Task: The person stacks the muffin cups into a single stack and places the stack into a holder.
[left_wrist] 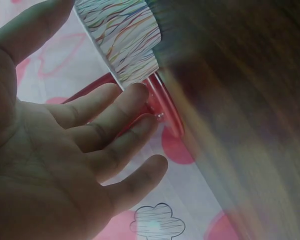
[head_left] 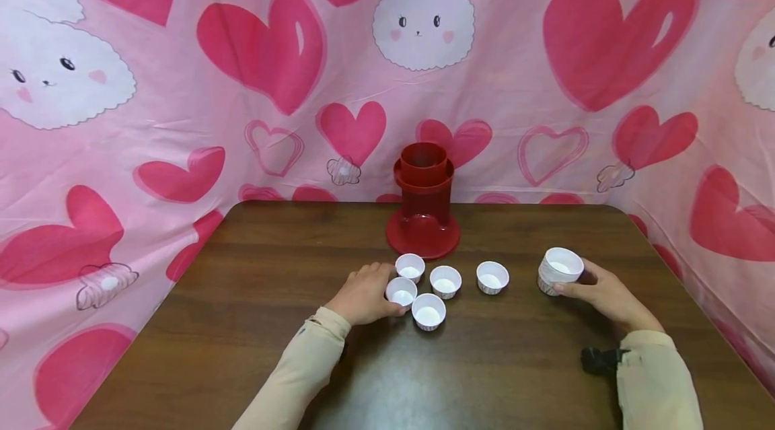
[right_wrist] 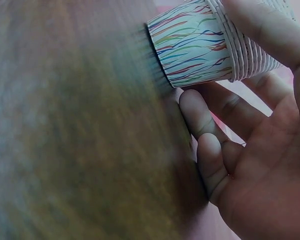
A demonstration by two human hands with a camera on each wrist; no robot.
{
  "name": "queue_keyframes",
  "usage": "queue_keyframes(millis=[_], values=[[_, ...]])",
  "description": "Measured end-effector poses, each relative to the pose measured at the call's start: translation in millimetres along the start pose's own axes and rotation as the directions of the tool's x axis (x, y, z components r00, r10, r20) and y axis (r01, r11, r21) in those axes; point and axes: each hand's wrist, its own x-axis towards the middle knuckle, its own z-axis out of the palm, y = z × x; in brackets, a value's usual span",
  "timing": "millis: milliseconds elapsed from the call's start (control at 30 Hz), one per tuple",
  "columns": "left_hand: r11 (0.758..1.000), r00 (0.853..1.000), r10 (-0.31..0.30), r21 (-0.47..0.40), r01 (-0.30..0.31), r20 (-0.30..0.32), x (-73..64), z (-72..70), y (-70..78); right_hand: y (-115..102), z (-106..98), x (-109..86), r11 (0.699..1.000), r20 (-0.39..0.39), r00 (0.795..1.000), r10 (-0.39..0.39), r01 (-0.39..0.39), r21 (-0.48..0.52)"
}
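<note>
Cup stack [head_left: 558, 274] upright, mouth up, axis vert., R hand [head_left: 614, 302] gripping it, L hand [head_left: 365, 294] round 1 cup [head_left: 401, 294]

A shiny red plastic stand with a round base [head_left: 426, 204] stood on the brown wooden bench [head_left: 502, 369]. Behind it hung a pink cloth [head_left: 502, 90] with hearts [head_left: 263, 46] and white bunnies [head_left: 424, 46].

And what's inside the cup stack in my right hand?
In the cup stack, the top cup shows its white interior, apparently empty. Nested rims show beneath, but the lower cups' insides are covered.
</note>
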Motion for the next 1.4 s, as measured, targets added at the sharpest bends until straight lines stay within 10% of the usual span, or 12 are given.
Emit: queue_keyframes(millis=[1400], values=[[0.997,0.998,0.016,-0.07,-0.012,0.061,-3.0,-0.1,-11.1,-0.5,3.8,0.5,0.999,-0.038,0.999,-0.035,0.036,0.035]])
